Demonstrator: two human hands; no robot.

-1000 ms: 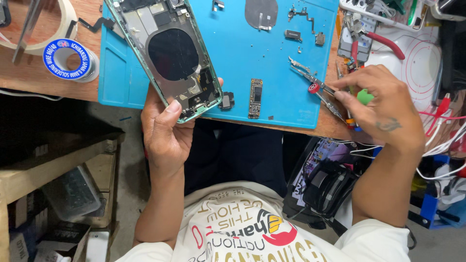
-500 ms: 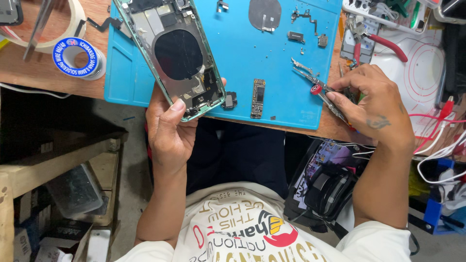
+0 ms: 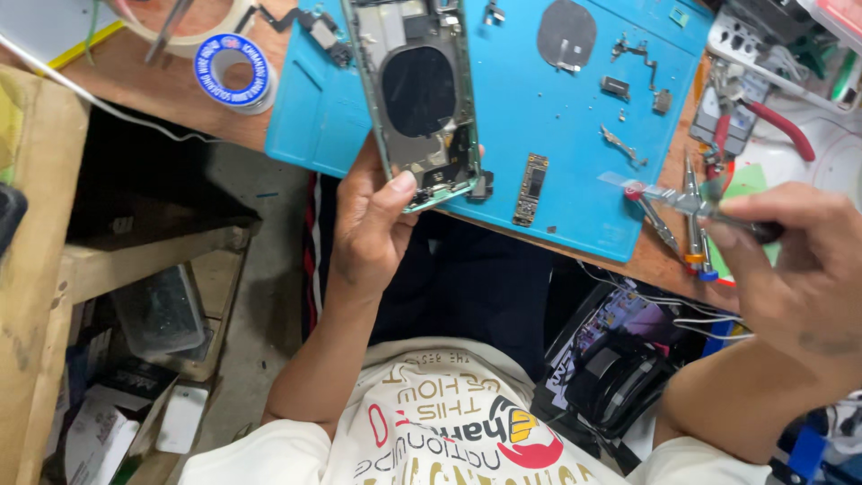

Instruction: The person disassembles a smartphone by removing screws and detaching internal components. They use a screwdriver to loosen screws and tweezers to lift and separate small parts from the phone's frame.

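Note:
My left hand (image 3: 373, 224) grips the lower end of an opened phone housing (image 3: 415, 99), green-framed with a round black coil inside, held over the blue work mat (image 3: 575, 153). My right hand (image 3: 790, 269) is closed on a thin screwdriver (image 3: 682, 199) with a red ring near its tip, which points left over the mat's right edge. A small oblong circuit board (image 3: 530, 189) lies on the mat between the two hands. A round grey coil part (image 3: 566, 36) and several tiny metal brackets (image 3: 620, 85) rest farther up the mat.
A blue-and-white tape roll (image 3: 232, 72) sits on the wooden bench left of the mat. Red-handled pliers (image 3: 763, 117) and tweezers (image 3: 691, 216) lie at the right. A bag with cables (image 3: 620, 368) is under the bench at the right, wooden shelves with boxes (image 3: 135, 314) at the left.
My right hand has lifted off the tools by the mat's edge, now holding the screwdriver up. The left hand still holds the phone housing, tilted more upright in view.

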